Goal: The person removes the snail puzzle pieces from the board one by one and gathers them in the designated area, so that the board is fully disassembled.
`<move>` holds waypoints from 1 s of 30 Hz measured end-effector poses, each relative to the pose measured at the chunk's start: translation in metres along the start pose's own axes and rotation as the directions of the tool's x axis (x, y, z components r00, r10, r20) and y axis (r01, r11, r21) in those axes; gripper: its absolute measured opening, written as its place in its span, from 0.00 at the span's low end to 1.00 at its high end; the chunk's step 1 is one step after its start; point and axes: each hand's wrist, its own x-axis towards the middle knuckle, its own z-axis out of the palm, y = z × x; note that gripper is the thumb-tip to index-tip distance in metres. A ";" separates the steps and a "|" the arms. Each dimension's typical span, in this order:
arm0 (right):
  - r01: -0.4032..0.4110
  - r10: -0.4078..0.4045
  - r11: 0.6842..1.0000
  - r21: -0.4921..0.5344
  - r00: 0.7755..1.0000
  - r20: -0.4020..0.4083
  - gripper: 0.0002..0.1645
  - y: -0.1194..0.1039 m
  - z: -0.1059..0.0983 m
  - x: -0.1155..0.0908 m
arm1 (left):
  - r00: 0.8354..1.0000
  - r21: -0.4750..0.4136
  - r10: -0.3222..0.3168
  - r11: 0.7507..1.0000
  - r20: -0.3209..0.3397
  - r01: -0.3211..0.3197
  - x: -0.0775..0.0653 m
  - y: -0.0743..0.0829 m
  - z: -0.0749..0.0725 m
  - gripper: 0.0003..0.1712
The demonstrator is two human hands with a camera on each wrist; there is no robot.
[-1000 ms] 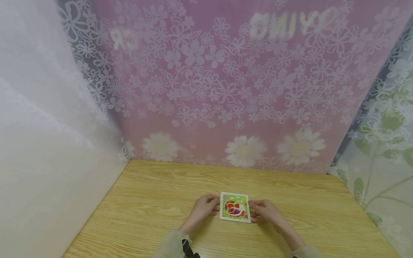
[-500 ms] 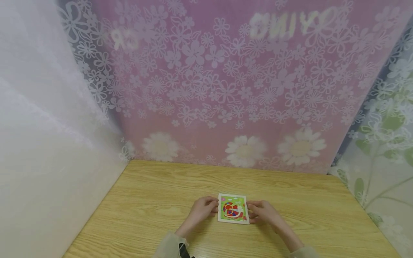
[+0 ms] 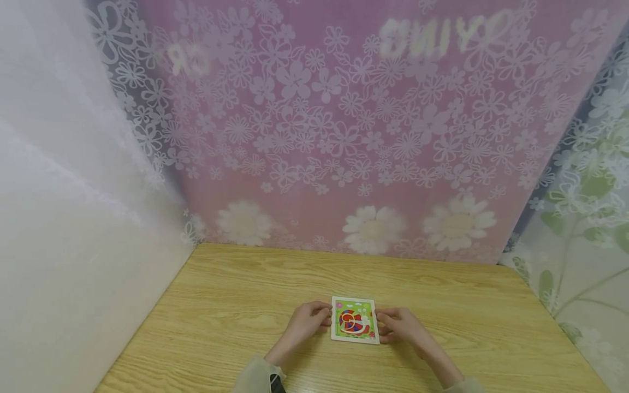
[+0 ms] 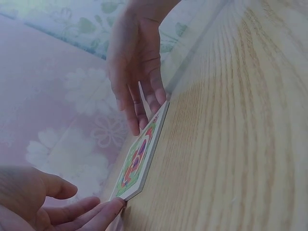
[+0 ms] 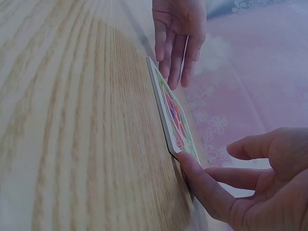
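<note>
A small square puzzle board (image 3: 355, 320) with a pale frame and a red and blue snail on green lies flat on the wooden table (image 3: 255, 295). At its left edge is my left hand (image 3: 306, 323), relaxed fingers touching the side, thumb raised off it in the left wrist view. On the opposite side my right hand (image 3: 400, 326) has its fingertips right at the edge near the lower corner. In the right wrist view a fingertip of that hand meets the corner of the board (image 5: 174, 118), while the thumb stays apart.
A pink flowered curtain (image 3: 314, 136) hangs along the table's far edge. To the left stands a pale wall-like sheet (image 3: 73, 218), and to the right a curtain with leaf prints (image 3: 580, 245). Light sleeves (image 3: 257, 376) cover the forearms.
The puzzle board has slid a little toward me and to the left, turning slightly. Both hands stayed at its sides, the left one shifting slightly left with it.
</note>
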 end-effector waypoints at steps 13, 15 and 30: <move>0.007 -0.007 1.000 -0.002 1.000 0.012 0.29 0.003 -0.002 -0.002 | 1.000 0.006 0.020 1.000 0.008 -0.020 -0.004 0.001 0.000 0.16; 0.008 -0.008 1.000 -0.006 1.000 0.007 0.29 0.003 -0.001 -0.002 | 1.000 0.011 0.023 1.000 0.005 -0.024 -0.004 0.001 0.000 0.16; 0.085 -0.102 0.990 -0.111 0.982 -0.162 0.25 -0.001 -0.005 -0.007 | 0.989 0.119 0.144 0.983 -0.045 -0.137 0.004 -0.003 -0.015 0.15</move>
